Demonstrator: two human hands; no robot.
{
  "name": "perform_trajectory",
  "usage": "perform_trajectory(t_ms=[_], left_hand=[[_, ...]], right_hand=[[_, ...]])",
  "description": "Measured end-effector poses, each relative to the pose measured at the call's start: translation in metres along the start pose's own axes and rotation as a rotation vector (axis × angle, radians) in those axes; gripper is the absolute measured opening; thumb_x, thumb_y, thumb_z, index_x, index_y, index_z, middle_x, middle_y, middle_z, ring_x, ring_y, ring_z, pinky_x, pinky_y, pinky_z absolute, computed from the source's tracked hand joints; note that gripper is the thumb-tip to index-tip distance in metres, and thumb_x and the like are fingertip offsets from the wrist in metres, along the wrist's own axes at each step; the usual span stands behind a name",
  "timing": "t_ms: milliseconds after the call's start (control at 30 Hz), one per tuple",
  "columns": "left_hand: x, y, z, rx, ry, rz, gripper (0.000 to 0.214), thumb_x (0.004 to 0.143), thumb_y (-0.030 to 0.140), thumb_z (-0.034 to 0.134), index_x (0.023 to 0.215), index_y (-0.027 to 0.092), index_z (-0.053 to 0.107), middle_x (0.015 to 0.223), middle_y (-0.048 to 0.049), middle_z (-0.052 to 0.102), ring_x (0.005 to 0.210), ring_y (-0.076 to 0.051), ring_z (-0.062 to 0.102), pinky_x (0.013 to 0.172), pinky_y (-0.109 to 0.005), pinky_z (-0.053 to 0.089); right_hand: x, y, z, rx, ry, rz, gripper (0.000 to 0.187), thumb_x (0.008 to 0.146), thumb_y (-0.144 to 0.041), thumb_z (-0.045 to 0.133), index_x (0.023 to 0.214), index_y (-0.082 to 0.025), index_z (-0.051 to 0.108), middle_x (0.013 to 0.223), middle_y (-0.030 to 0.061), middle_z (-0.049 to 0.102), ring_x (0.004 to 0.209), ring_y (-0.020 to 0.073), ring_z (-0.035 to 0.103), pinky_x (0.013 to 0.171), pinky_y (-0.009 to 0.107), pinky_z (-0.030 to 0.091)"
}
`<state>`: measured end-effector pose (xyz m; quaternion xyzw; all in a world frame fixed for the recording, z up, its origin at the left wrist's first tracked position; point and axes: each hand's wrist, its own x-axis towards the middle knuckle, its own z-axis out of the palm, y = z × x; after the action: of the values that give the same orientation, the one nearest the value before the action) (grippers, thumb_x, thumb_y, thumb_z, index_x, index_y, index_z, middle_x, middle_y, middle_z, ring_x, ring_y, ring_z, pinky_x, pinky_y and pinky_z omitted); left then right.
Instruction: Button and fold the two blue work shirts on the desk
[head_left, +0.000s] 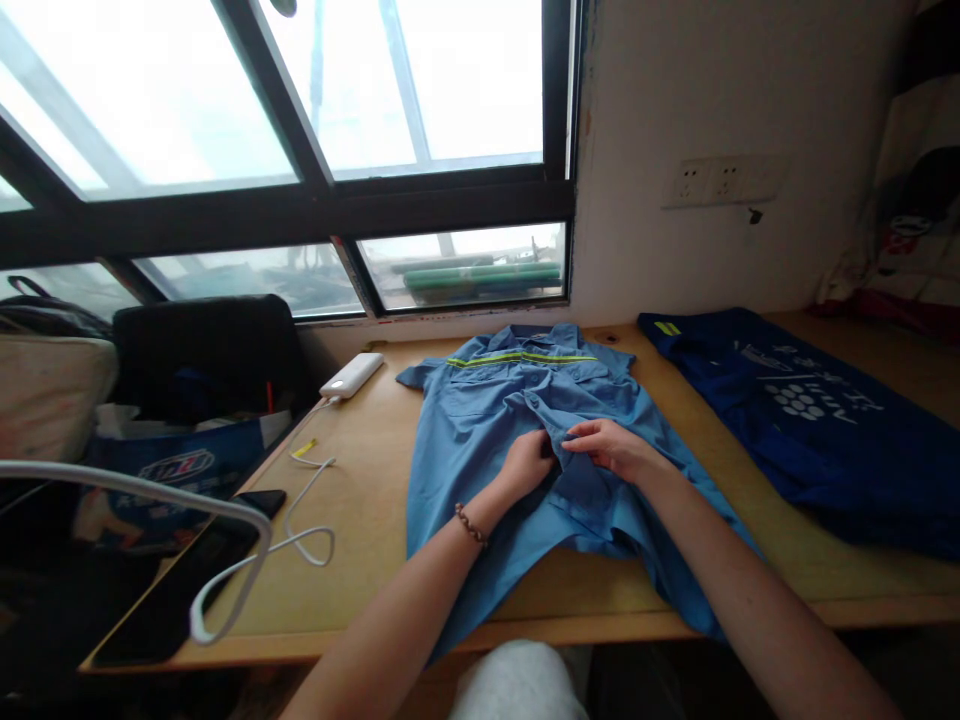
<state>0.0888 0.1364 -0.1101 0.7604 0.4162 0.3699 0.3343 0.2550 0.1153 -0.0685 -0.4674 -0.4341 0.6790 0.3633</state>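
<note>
A light blue work shirt (465, 470) with a yellow reflective stripe across the chest lies spread on the table, collar toward the window. Its lower front hangs over the near edge. My left hand (529, 462), with a beaded bracelet at the wrist, is closed on the front placket, its fingertips partly tucked under the cloth. Opposite it, my right hand (607, 447) pinches the placket's edge between thumb and fingers. The cloth between both hands is lifted and creased. Whether a button sits in the fingers is hidden.
A dark blue folded garment (810, 420) with white print lies to the right on the wooden table (360, 560). At left are a white power bank (352, 376), its white cable (247, 580) and a dark flat object (180, 585). A black chair (210, 350) stands beyond.
</note>
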Motion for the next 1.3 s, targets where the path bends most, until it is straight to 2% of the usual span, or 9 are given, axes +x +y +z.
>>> perform_trajectory(t_ms=[233,333,400,533,600,767,1067,1167,1300], left_hand=[[-0.001,0.002,-0.002,-0.045,0.038,-0.055,0.008,0.059,0.016,0.059,0.065,0.016,0.064,0.066,-0.0062,0.065,0.062,-0.02,0.057,0.054,-0.026,0.041],[0.0,0.005,-0.004,-0.161,0.049,-0.156,0.003,0.058,0.018,0.061,0.057,0.016,0.06,0.057,-0.0046,0.062,0.054,-0.017,0.056,0.05,-0.024,0.041],[0.0,0.008,-0.004,-0.325,0.023,-0.306,0.007,0.058,0.018,0.063,0.055,0.015,0.057,0.051,-0.0032,0.059,0.046,-0.014,0.054,0.045,-0.024,0.041],[-0.002,0.015,-0.005,-0.695,0.025,-0.559,0.012,0.057,0.015,0.067,0.061,0.011,0.057,0.053,-0.005,0.059,0.048,-0.014,0.058,0.051,-0.026,0.048],[-0.003,0.019,-0.007,-0.798,0.074,-0.605,0.014,0.057,0.013,0.069,0.064,0.009,0.057,0.056,-0.0061,0.06,0.05,-0.013,0.059,0.053,-0.026,0.049],[-0.005,0.026,-0.01,-0.886,0.12,-0.633,0.017,0.058,0.011,0.069,0.072,0.007,0.06,0.066,-0.0113,0.064,0.059,-0.016,0.062,0.056,-0.023,0.05],[-0.005,0.025,-0.012,-0.886,0.175,-0.501,0.024,0.061,0.016,0.068,0.082,0.005,0.063,0.073,-0.0135,0.066,0.066,-0.018,0.064,0.064,-0.026,0.052],[-0.006,0.029,-0.012,-0.866,0.182,-0.484,0.024,0.06,0.015,0.068,0.082,0.005,0.064,0.073,-0.0129,0.067,0.065,-0.018,0.064,0.065,-0.027,0.052],[-0.007,0.033,-0.011,-0.844,0.168,-0.489,0.025,0.059,0.016,0.069,0.081,0.006,0.065,0.071,-0.0118,0.067,0.063,-0.018,0.064,0.065,-0.028,0.052]], right_hand=[[-0.007,-0.004,0.002,0.014,-0.263,0.032,0.027,0.061,-0.022,0.066,0.085,-0.011,0.066,0.074,0.0063,0.066,0.066,0.0143,0.061,0.065,0.025,0.047],[-0.005,-0.002,0.0,-0.009,-0.274,0.01,0.027,0.065,-0.024,0.062,0.089,-0.011,0.065,0.077,0.0071,0.066,0.068,0.0152,0.061,0.067,0.027,0.047],[0.0,0.0,-0.003,-0.072,-0.14,-0.067,0.029,0.068,-0.027,0.057,0.091,-0.011,0.065,0.077,0.0074,0.066,0.068,0.0167,0.06,0.067,0.03,0.047],[0.008,0.003,-0.005,-0.477,0.52,-0.438,0.031,0.072,-0.029,0.049,0.089,-0.01,0.066,0.081,0.0096,0.064,0.076,0.0209,0.058,0.071,0.033,0.044],[0.008,0.002,-0.002,-0.687,0.684,-0.612,0.029,0.073,-0.027,0.047,0.087,-0.012,0.067,0.082,0.0089,0.063,0.078,0.02,0.057,0.073,0.031,0.043],[0.006,0.003,0.01,-0.736,0.336,-0.573,0.022,0.07,-0.025,0.051,0.077,-0.017,0.069,0.073,0.0047,0.065,0.069,0.0167,0.057,0.066,0.027,0.043],[0.009,0.006,0.004,0.052,0.028,-0.073,0.036,0.071,-0.044,0.053,0.081,-0.012,0.067,0.07,0.0074,0.066,0.058,0.0132,0.058,0.052,0.023,0.043],[0.008,0.009,0.005,0.062,0.033,-0.106,0.033,0.065,-0.039,0.061,0.082,-0.012,0.067,0.069,0.007,0.065,0.057,0.0126,0.058,0.051,0.022,0.042],[0.011,0.012,0.007,-0.212,0.235,-0.272,0.028,0.06,-0.036,0.065,0.075,-0.012,0.068,0.06,0.0048,0.064,0.052,0.0147,0.056,0.049,0.024,0.041]])
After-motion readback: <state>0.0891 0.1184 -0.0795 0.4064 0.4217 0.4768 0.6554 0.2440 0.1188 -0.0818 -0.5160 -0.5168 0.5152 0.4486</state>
